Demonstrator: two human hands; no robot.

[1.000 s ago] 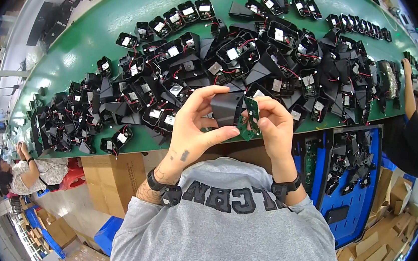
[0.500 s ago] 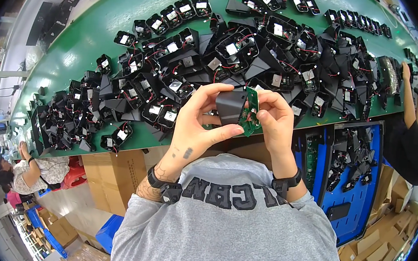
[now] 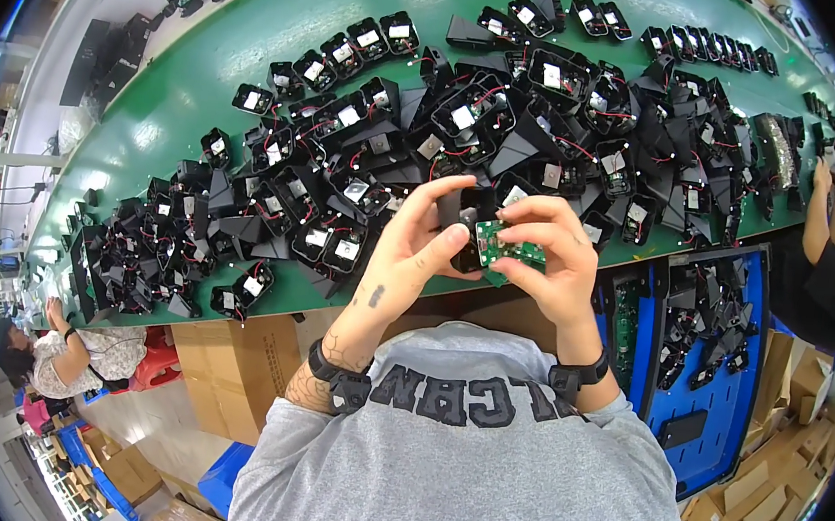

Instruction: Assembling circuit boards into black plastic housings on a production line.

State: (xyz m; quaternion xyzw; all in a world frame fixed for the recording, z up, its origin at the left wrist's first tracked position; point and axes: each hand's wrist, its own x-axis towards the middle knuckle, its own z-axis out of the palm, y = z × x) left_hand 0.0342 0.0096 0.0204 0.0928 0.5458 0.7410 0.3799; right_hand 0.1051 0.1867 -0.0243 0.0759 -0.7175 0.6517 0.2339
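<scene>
My left hand (image 3: 410, 250) is closed round a black plastic housing (image 3: 473, 209), thumb and forefinger on either side of it. A green circuit board (image 3: 487, 245) is pinched between the thumb and fingers of my right hand (image 3: 560, 259). The board stands beside the housing's mouth, tilted; whether the two touch I cannot tell. Below and behind my fingers, part of the housing is hidden. Just beyond both hands, many similar black housings (image 3: 465, 116) with white parts and red wires lie heaped on the green table (image 3: 176, 102).
To my right stands a blue tray (image 3: 697, 438) holding more black housings and a dark flat object. Circuit boards (image 3: 625, 321) fill a narrow tray beside it. A cardboard box (image 3: 236, 369) is at the left below the table edge. Other people (image 3: 76, 358) work at both sides.
The board has swung away from the housing's edge and now faces up more. The housing has turned in my left hand, its open side now showing toward me.
</scene>
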